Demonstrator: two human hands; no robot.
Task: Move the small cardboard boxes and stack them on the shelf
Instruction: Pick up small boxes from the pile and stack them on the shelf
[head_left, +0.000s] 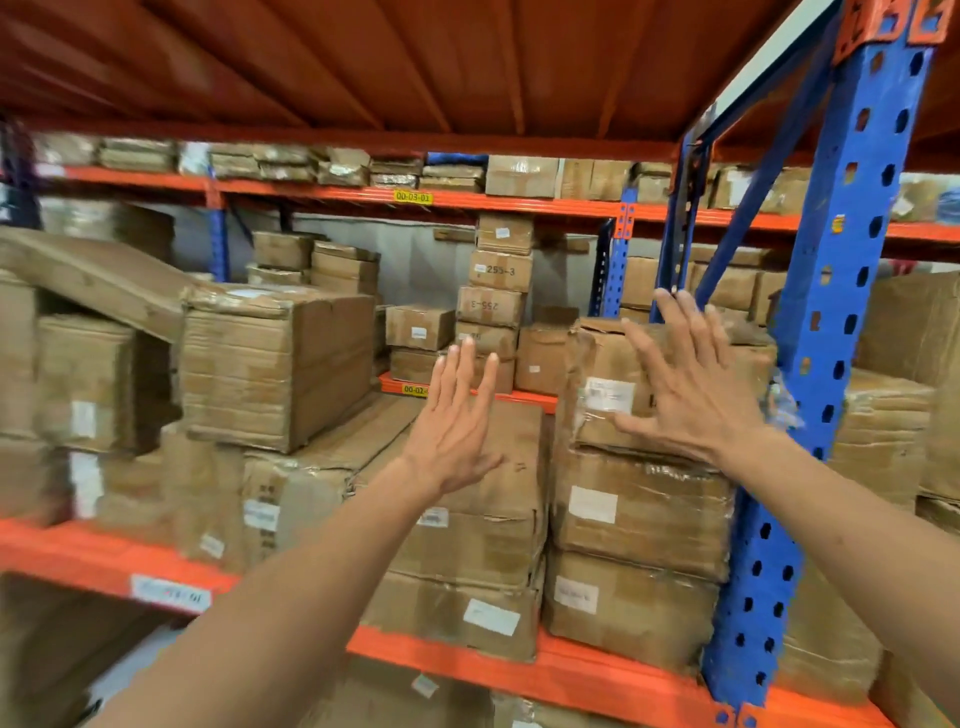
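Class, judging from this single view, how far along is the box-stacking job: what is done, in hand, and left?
Done: small boxes already stand in a tall stack on the far shelf. In hand: nothing; the left hand and right hand are both open and empty, reaching toward the top box of the near pile. Left: whether more boxes wait cannot be told.

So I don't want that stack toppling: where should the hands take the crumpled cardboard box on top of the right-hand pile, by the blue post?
Probably by its two vertical side faces, coming straight from the front. The crumpled top cardboard box has a dented top and sits flat on the boxes below, so there is no edge underneath. The open left hand and open right hand already flank it; the blue upright post crowds the right side.
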